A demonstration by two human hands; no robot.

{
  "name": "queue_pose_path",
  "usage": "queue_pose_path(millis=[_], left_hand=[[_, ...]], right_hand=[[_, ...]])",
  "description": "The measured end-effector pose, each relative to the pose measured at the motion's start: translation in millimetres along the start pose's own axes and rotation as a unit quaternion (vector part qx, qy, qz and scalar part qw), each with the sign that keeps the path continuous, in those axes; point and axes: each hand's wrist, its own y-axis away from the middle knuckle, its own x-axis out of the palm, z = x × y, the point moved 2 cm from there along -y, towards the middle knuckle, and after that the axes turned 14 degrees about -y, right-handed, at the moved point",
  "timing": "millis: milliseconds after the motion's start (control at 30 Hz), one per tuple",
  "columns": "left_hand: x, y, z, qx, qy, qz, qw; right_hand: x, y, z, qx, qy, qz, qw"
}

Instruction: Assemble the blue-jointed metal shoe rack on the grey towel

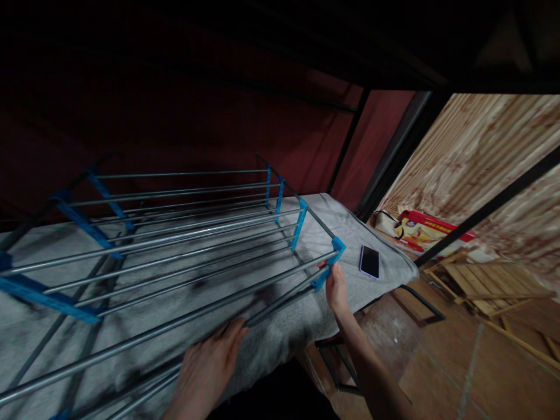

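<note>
At the far left the metal rack runs out of the frame, so its left end is cut off, and the blue plastic brackets there blur into streaks; the rack's silver rods lie lengthwise over a grey blanket spread on a bed, whose left part is also cut by the frame edge. Behind it the dark red wall sinks into shadow and little can be made out above. Nearer the middle, the left hand lies flat with the fingers spread loosely against the front rods, palm down, not closed round anything; its wrist leaves the frame at the bottom. Further right the right hand reaches up to the rack's near right corner, fingers pinched shut on the blue corner bracket, though the fingertips are partly hidden behind the plastic. Just beside that corner, on the blanket, a phone lies face up, apart from the rack. The blanket's right edge droops over the bed frame; beyond it the tiled floor lies open, with a red box and a wooden slatted frame against the corrugated wall
</note>
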Motion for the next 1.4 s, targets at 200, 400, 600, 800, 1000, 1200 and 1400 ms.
queue_pose_path(millis=[200,400,600,800,1000,1200,1400], left_hand=[[-10.9,-9,-1,-0.004,-0.004,0.023,1.0],[-27.3,-16,-2,-0.014,-0.012,0.045,0.999],[-36.9,-20,-3,-0.001,-0.02,0.042,0.999],[-21.3,-16,-12,-0.013,-0.009,0.013,1.0],[-26.1,5,-18,0.011,0.003,-0.13,0.991],[-11.4,67,-5,-0.016,0.019,-0.299,0.954],[-4.1,142,97,-0.345,0.171,-0.47,0.794]], right_hand=[[-1,2,-4,0.001,0.015,-0.01,1.0],[-4,4,-8,0.01,0.029,-0.026,0.999],[-5,4,-8,0.004,0.054,-0.039,0.998],[-4,5,1,0.01,0.08,-0.042,0.996],[11,45,44,-0.149,0.293,-0.065,0.942],[45,69,72,-0.288,0.388,0.145,0.864],[137,115,35,-0.232,0.308,0.51,0.769]])
